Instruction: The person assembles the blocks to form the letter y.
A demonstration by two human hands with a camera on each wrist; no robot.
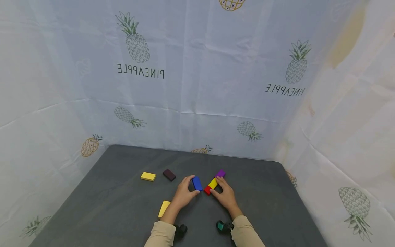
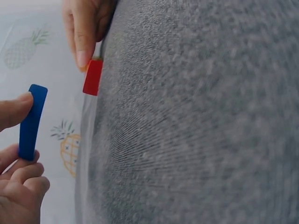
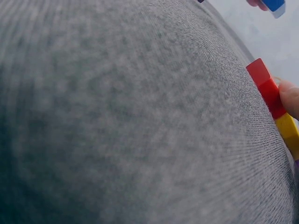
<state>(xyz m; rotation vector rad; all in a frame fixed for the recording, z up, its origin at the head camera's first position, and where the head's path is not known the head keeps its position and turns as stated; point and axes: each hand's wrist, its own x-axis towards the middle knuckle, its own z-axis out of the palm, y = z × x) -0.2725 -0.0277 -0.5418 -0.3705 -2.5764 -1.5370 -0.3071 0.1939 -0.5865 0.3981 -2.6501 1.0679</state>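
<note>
The left hand is pinching a blue block between its thumb and fingers, holding it up off the grey table. The block is showing flat, smooth sides and is looking long and thin, blue on every side we are seeing. It is tilting a little, just beside a row of red, yellow and purple blocks. The right hand is gripping that row, its thumb touching the red part.
</note>
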